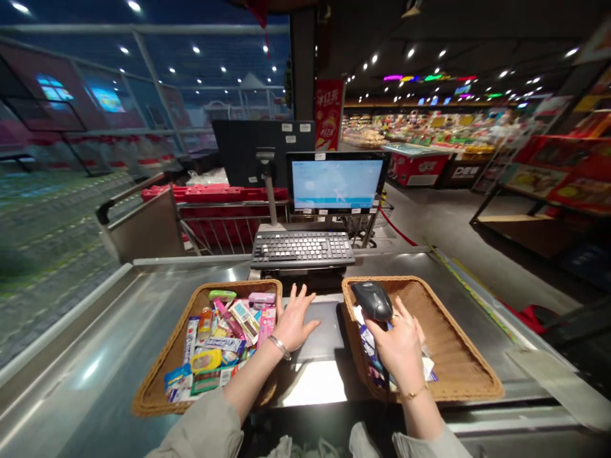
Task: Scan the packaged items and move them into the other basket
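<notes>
- Two hands are seen above a stainless-steel worktop (pixel 81 375). The left hand (pixel 296 321) is open, its fingers spread, and nothing is held in it.
- One handheld barcode scanner (pixel 373 301) is clamped in the right hand (pixel 398 348). Its black head projects ahead of that hand and to the left, so its long axis is angled toward the left hand.
- Immediately left of the left hand, a wicker basket (pixel 165 356) is packed with small packaged goods (pixel 224 343), among them a yellow pack (pixel 206 360) and a pink box (pixel 267 324). The left hand is nearer to these goods; the right hand is well apart from them.
- Directly below the right hand, a second wicker basket (pixel 458 334) holds a few flat packets (pixel 367 346), which are partly hidden by that hand. Whether they are touched by it cannot be told.
- Between the two hands, a dark pad (pixel 319 324) is set into the worktop, just right of the left hand's fingers. Whether it is touched by them cannot be told.
- Ahead of the hands, a black keyboard (pixel 301 249) is placed below a lit monitor (pixel 337 181).
- Farther ahead of the left hand, a shopping cart (pixel 229 232) with red baskets is parked.
- Far ahead of the right hand, a freezer chest (pixel 415 164) stands before stocked shelves (pixel 429 127).
</notes>
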The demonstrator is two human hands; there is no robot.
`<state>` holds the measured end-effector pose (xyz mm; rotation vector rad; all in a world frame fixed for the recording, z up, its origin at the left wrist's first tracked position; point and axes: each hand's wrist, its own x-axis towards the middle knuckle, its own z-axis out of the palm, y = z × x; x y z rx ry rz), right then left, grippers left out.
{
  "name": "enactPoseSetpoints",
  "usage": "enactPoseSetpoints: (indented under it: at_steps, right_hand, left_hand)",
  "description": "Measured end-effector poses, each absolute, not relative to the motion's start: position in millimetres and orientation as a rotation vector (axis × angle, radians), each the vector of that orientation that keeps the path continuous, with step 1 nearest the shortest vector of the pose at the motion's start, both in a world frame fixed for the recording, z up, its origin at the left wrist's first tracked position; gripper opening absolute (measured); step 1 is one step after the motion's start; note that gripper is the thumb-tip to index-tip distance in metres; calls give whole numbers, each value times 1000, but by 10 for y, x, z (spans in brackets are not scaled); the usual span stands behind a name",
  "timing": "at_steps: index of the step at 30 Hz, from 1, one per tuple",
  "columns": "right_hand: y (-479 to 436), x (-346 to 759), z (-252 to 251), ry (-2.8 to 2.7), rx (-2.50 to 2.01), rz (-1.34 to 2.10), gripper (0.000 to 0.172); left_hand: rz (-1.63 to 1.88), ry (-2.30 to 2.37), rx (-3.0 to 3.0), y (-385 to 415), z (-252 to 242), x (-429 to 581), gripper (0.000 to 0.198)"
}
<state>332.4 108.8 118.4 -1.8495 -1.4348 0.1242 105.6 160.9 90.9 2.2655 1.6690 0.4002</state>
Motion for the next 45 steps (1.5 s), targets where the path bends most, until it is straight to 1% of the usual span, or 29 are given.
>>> enactPoseSetpoints:
  at_steps: [6, 10, 15, 18, 20, 23, 27, 33, 37, 41, 45]
  right_hand:
    - [1208, 3005, 1155, -1592, -1777, 211, 46]
    - [1264, 2821, 1083, -1642, -1749, 251, 42]
    - [1307, 2665, 1012, -1706, -1718, 278, 39]
    - [1321, 2613, 993, -1724, -1729, 265, 40]
    - [1326, 2593, 983, -1745, -1728, 253, 41]
    - [1334, 2573, 964, -1764, -1724, 236, 42]
    - [1357, 2558, 936, -1763, -1728, 224, 42]
    - [1383, 2552, 899, -1759, -1761, 220, 46]
    - [1380, 2565, 852, -1770, -1787, 201, 47]
    - [1374, 2575, 807, -1767, -1802, 167, 50]
    - [1367, 2564, 801, -1755, -1802, 182, 49]
  left_hand:
    - [407, 1883, 2130, 1466, 815, 530, 63]
    - [370, 1983, 2063, 1420, 766, 151, 65]
    - [325, 2132, 2094, 1442, 665, -411, 61]
    - [259, 2177, 2092, 1509, 597, -707, 63]
    - [231, 2183, 2125, 1571, 559, -859, 61]
    - [240, 2166, 2190, 1673, 516, -1015, 55]
    - [233, 2041, 2340, 1810, 487, -1129, 52]
    - [35, 1764, 2549, 2012, 474, -1204, 48]
    - [-10, 1659, 2559, 2119, 410, -1279, 44]
    - [-45, 1619, 2527, 2176, 340, -1365, 45]
    - [-14, 1616, 2539, 2195, 333, -1371, 44]
